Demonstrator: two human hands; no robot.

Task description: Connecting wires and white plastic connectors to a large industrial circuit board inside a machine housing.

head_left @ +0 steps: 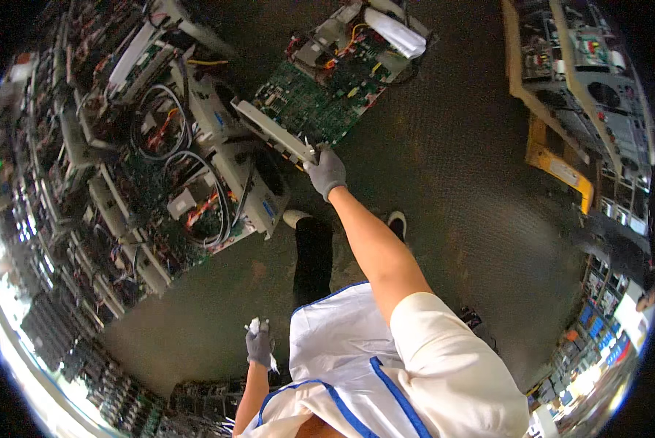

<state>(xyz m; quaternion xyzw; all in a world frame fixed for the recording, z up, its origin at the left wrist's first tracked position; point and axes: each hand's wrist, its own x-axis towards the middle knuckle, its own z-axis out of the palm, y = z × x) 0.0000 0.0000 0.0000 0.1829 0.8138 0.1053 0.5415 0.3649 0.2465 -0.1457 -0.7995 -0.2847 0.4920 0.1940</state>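
My right hand (326,172), in a grey glove, reaches forward and is closed on the near end of a pale panel (273,128). That panel runs along the left edge of a green circuit board unit (316,98), which carries wires and a white rolled piece (393,33) at its far end. Low on the left, beside my apron (335,321), my left hand (258,343), also gloved, is closed round something white and crumpled. Part of the white stuff hangs below the hand; its kind is not clear.
Rows of circuit board units with pale panels (236,182) and looped grey cables (189,157) fill the left. More units stand on a rack at the right, by a yellow frame (561,171). My shoes (295,217) are on the dark floor (459,182) between them.
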